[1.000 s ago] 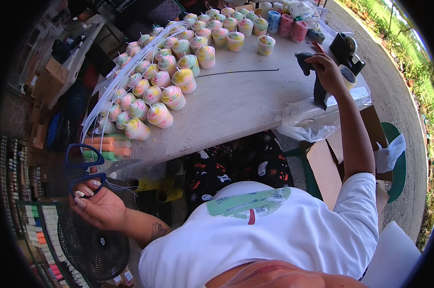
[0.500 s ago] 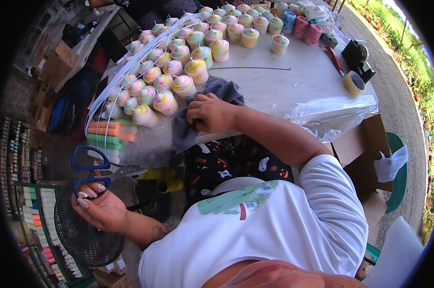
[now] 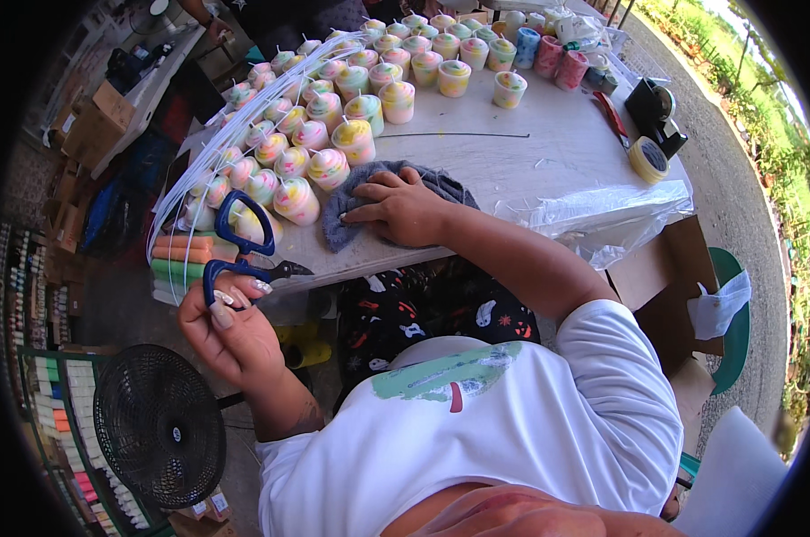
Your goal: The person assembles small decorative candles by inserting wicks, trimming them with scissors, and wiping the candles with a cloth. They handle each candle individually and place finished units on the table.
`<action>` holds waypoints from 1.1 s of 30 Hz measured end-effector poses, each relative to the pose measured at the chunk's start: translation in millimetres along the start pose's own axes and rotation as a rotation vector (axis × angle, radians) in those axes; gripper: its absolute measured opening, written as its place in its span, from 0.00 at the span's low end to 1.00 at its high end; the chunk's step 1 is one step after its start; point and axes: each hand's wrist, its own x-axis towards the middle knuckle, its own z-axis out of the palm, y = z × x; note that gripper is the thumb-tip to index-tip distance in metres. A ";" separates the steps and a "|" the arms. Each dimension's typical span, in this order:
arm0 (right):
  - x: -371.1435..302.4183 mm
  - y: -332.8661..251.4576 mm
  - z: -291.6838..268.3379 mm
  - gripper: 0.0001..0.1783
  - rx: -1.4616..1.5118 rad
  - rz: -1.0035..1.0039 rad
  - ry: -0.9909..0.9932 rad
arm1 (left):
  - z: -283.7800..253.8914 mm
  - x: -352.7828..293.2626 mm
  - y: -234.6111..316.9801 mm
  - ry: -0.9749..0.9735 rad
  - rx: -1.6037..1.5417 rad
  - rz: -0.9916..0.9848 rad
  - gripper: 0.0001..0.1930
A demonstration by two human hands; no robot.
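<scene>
My left hand [image 3: 232, 333] grips the lower loop of blue-handled scissors [image 3: 244, 234], held up over the table's near left corner, the short dark blades pointing right. My right hand [image 3: 398, 208] lies with fingers spread on a dark grey cloth [image 3: 441, 184] at the table's near edge. Beside the cloth, to the left, stand many pastel swirled candles [image 3: 295, 200] in rows, with wicks sticking up. A bundle of long white wick strands [image 3: 183, 179] arches along the left side of the candles. Orange and green sticks [image 3: 183, 253] lie at the corner, partly behind the scissors.
A thin dark rod [image 3: 454, 135] lies on the table [image 3: 476, 152]. Toward the right are clear plastic wrap [image 3: 593, 219], a tape roll [image 3: 648, 161], a tape dispenser [image 3: 655, 112] and a red-handled tool [image 3: 611, 118]. Below left stands a black fan [image 3: 158, 425]; a cardboard box [image 3: 669, 295] is right.
My left hand has raised the scissors up and right, over the table's corner. My right hand has flattened and spread on the cloth, which now lies more spread out on the tabletop.
</scene>
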 end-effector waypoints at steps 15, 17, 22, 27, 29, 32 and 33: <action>-214.9 64.2 -66.7 0.23 -0.444 1.162 0.562 | 171.6 -38.6 -113.6 -0.938 0.555 0.389 0.08; -242.9 61.6 -44.8 0.26 -0.416 1.191 0.776 | 191.8 -38.8 -131.8 -0.986 0.594 0.446 0.08; -281.5 61.7 -71.2 0.20 0.196 1.527 0.896 | 214.6 -31.6 -148.8 -1.020 0.737 0.403 0.07; -247.1 40.8 -161.5 0.18 0.488 1.193 1.007 | 235.9 -24.7 -122.5 -0.811 0.292 0.002 0.30; -211.0 24.9 -156.3 0.17 0.355 1.127 0.841 | 260.7 -26.2 -88.7 -0.778 -0.245 -0.708 0.30; -168.3 12.3 -133.1 0.14 0.065 0.744 0.697 | 296.2 -45.5 -79.7 -0.816 -1.208 -1.398 0.34; -167.6 16.0 -125.1 0.10 0.008 0.750 0.630 | 304.1 -55.2 -75.9 -0.640 -1.117 -1.455 0.29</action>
